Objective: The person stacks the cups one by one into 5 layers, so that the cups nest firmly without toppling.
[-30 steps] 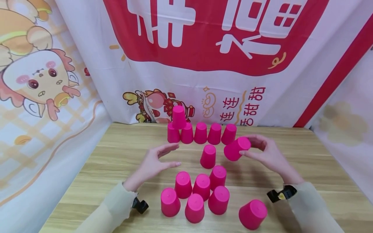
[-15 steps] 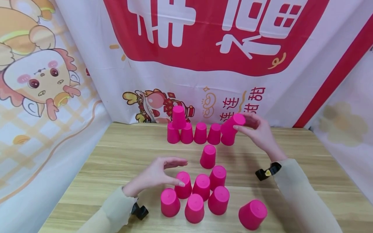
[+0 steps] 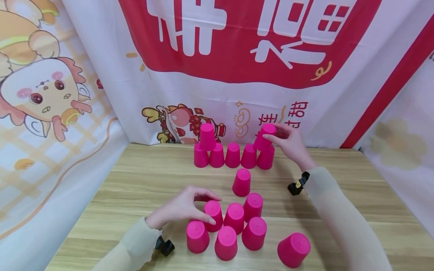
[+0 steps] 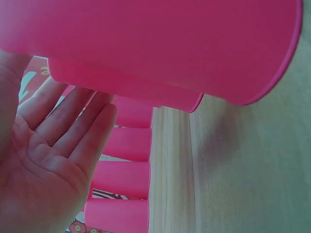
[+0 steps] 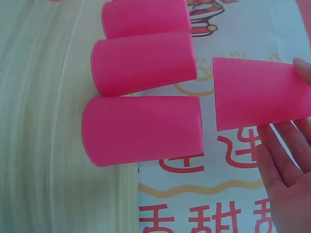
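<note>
In the head view, my right hand pinches a pink plastic cup, mouth down, over the right end of the back row. In the right wrist view a narrow gap shows between this held cup and the tops of the row's last two cups, the end cup and its neighbour. My left hand is around another upside-down cup in the front group, thumb on the near side and fingers behind. The left wrist view has those fingers straight, partly hidden by cups.
Several upside-down pink cups form the back row, with one cup stacked on its left end. More stand in front, including a lone cup mid-table and another at front right. A printed cloth hangs behind the table.
My right hand has carried its cup from the table's right side up and left to above the row's right end. My left hand has moved down to a front cup.
</note>
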Demonstrator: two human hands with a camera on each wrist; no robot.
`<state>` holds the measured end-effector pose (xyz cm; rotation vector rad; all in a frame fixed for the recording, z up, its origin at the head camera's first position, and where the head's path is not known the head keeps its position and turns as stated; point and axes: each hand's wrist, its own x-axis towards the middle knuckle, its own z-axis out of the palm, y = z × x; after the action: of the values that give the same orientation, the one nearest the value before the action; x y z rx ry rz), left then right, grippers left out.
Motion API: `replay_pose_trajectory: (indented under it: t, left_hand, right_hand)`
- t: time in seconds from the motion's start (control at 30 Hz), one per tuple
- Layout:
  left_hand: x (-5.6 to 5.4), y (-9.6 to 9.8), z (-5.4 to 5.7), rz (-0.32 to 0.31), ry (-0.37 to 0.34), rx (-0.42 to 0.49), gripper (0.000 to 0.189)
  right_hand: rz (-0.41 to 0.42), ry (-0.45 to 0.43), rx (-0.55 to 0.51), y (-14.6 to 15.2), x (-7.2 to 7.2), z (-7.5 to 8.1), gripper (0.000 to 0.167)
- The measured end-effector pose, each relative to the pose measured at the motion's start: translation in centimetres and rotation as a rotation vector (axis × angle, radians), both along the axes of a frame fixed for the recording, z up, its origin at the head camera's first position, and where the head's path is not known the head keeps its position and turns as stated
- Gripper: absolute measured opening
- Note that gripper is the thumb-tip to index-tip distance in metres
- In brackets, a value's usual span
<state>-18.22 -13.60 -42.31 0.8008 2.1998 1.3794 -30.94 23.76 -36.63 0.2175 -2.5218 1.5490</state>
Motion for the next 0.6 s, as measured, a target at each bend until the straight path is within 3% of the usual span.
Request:
replay_pose_trajectory:
  t: [0.27,0.6]
  left_hand:
    - [-0.3,-0.1,-0.3,-0.015,-0.009,-0.002,0.054]
    - [-0.7,-0.5,-0.7,-0.005,-0.006,-0.023,0.052]
  right_hand:
    - [-0.007,0.001,0.058,-0.7,-1.3,-0.4,0.068]
    - [0.003,-0.031,0.051,-0.9,-1.6,-0.8,0.071]
